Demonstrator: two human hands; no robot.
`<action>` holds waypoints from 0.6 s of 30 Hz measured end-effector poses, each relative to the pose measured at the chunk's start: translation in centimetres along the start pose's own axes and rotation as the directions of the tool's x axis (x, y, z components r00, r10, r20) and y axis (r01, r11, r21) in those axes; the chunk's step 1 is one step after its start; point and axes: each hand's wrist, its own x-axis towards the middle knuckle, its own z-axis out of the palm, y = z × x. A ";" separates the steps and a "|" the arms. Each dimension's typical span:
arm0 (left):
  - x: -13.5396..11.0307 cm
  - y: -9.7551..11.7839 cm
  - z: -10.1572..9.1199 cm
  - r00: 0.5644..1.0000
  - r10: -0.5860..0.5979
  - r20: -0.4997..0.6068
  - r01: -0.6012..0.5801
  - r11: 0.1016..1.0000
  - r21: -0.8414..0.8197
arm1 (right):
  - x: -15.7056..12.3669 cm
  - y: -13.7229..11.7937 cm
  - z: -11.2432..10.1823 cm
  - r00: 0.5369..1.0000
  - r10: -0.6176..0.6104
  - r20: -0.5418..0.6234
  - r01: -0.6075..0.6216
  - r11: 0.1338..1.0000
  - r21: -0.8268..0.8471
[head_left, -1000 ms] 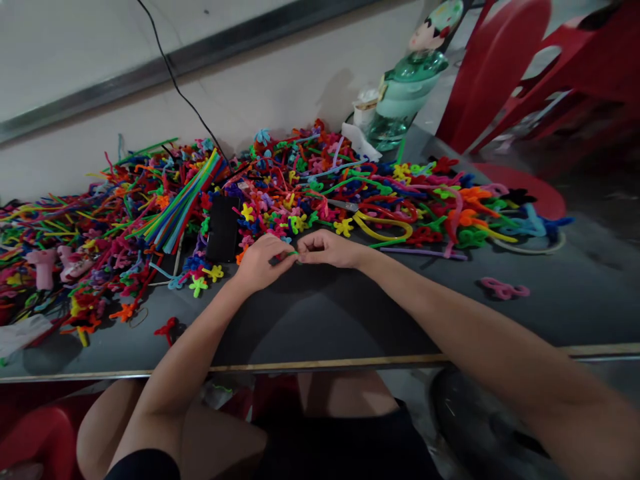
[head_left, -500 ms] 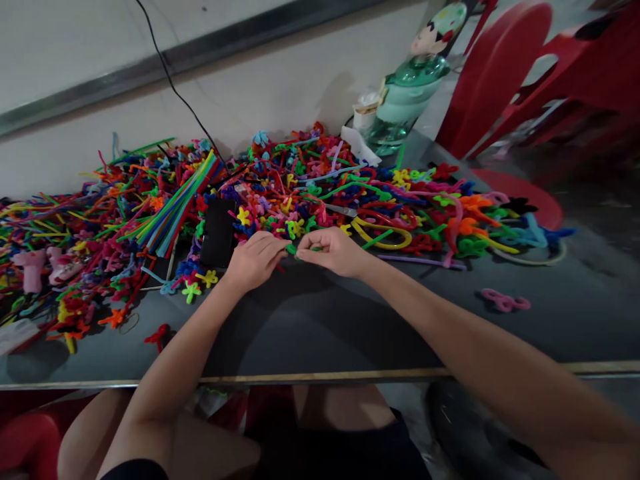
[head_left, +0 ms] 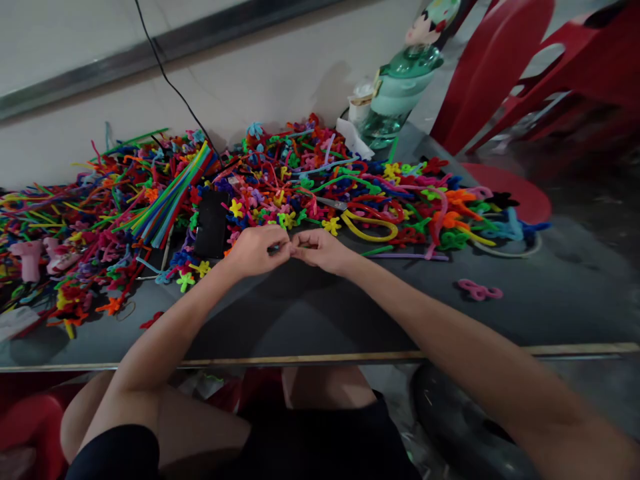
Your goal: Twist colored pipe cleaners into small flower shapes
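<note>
My left hand [head_left: 263, 250] and my right hand [head_left: 323, 252] meet above the near side of the dark table [head_left: 300, 320], fingertips pinched together. Between them is a short green pipe cleaner [head_left: 309, 247], mostly covered by the fingers. Just beyond lies a heap of bent, colourful pipe cleaners [head_left: 280, 173]. A yellow flower shape [head_left: 331, 226] rests close to my right hand, and scissors with large looped handles [head_left: 373, 235] lie farther right. Left of my left hand is a black phone-like slab [head_left: 211, 227].
A bundle of straight pipe cleaners [head_left: 173, 197] lies on the heap. A green figure-shaped bottle [head_left: 400, 93] stands at the back right. One pink twisted piece [head_left: 480, 290] lies apart on the right. Red chairs [head_left: 493, 73] stand beyond the table; a black cable [head_left: 170, 83] hangs behind.
My hands have drawn closer together, fingertips now touching, and the green pipe cleaner is more hidden. The view has shifted slightly.
</note>
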 end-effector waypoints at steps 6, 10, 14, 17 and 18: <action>0.2 0.5 1.1 0.880 -0.453 -0.142 0.376 0.848 -0.372 | -1.0 -1.2 1.6 0.884 -0.243 -0.399 0.041 0.890 -0.453; -0.5 0.1 2.4 0.840 -0.542 -0.017 0.365 0.589 -0.721 | -0.1 -0.6 1.4 0.940 -0.130 -0.314 0.100 0.989 -0.109; -0.8 -0.8 3.8 0.841 -0.526 0.130 0.388 0.418 -0.822 | 0.8 0.3 1.4 0.949 -0.053 -0.310 0.074 0.996 0.055; -1.0 -1.3 3.7 0.800 -0.598 -0.049 0.359 0.543 -0.759 | 1.0 0.8 1.5 0.937 -0.016 -0.348 0.055 0.993 0.103; -1.3 -1.2 3.2 0.765 -0.613 -0.198 0.324 0.631 -0.705 | 1.0 1.0 1.4 0.932 -0.011 -0.362 0.053 0.993 0.107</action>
